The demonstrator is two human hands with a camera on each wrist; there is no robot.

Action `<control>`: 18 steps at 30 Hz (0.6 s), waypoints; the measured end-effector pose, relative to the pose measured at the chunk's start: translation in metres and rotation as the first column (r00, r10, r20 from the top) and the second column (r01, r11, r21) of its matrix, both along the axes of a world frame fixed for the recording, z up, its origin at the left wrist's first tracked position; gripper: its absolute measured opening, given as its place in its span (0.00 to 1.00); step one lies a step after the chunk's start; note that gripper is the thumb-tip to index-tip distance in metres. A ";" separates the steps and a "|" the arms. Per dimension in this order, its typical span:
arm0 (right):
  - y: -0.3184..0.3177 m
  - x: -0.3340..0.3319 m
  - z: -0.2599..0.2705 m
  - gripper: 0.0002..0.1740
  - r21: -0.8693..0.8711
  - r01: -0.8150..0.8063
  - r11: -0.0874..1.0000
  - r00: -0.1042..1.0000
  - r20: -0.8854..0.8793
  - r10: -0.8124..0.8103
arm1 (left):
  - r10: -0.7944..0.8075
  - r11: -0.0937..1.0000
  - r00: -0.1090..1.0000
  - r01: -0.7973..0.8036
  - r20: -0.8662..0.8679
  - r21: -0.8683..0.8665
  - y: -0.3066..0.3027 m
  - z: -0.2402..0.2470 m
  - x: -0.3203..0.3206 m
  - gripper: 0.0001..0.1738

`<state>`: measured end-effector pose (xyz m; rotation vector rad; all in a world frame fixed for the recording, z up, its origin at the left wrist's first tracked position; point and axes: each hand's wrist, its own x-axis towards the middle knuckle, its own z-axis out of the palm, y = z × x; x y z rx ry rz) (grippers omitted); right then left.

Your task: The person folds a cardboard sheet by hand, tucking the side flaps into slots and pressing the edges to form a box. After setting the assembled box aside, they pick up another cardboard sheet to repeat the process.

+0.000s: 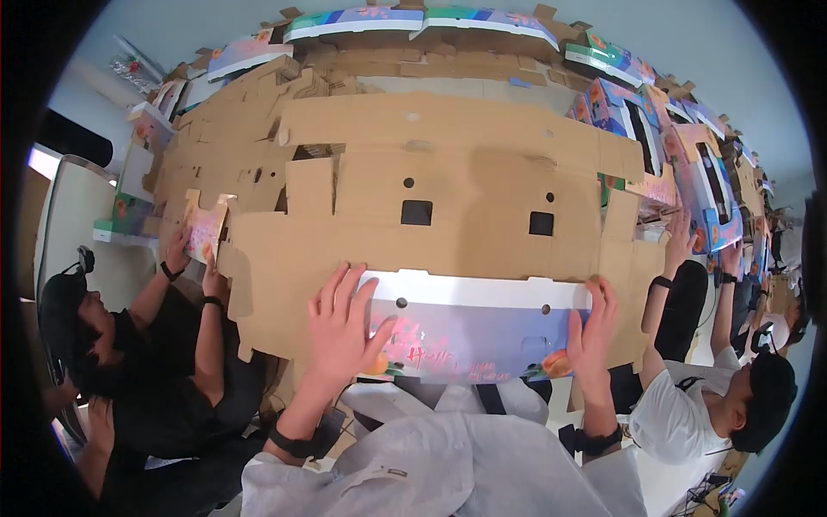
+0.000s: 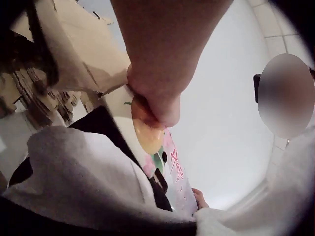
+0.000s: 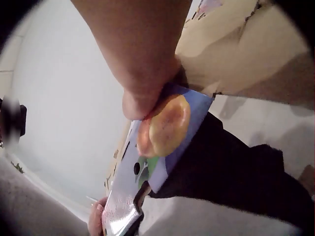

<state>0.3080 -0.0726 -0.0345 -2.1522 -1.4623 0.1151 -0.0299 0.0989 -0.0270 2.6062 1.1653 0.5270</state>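
Observation:
A large flat cardboard box blank spreads out in front of me, brown side up, with cut holes and slots. Its near panel, printed in blue and violet with pink lettering and peaches, is turned up toward me under a white strip. My left hand holds the left end of this panel, thumb across the print and fingers beyond its edge. At the right end, my right hand grips it between thumb and fingers. Both wrist views show the printed face close up, with a peach beside the left hand.
Stacked brown cardboard lies behind and to the left. Finished printed boxes stand at the right, others along the back. A person at left holds a small printed piece; another person works close on my right.

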 end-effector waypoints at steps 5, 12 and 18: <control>0.013 0.005 -0.001 0.37 -0.111 -0.014 0.994 0.960 0.278 0.044 | -0.004 0.994 0.999 0.009 -0.040 0.110 0.002 -0.015 0.002 0.35; 0.021 0.014 -0.022 0.38 -0.016 -0.077 0.997 0.929 0.361 0.078 | 0.009 0.986 1.000 -0.009 0.001 0.165 0.002 -0.020 0.005 0.35; 0.022 0.016 -0.023 0.37 0.037 -0.099 0.994 0.954 0.287 0.084 | -0.017 0.984 0.996 0.001 0.091 0.176 0.005 -0.024 0.006 0.32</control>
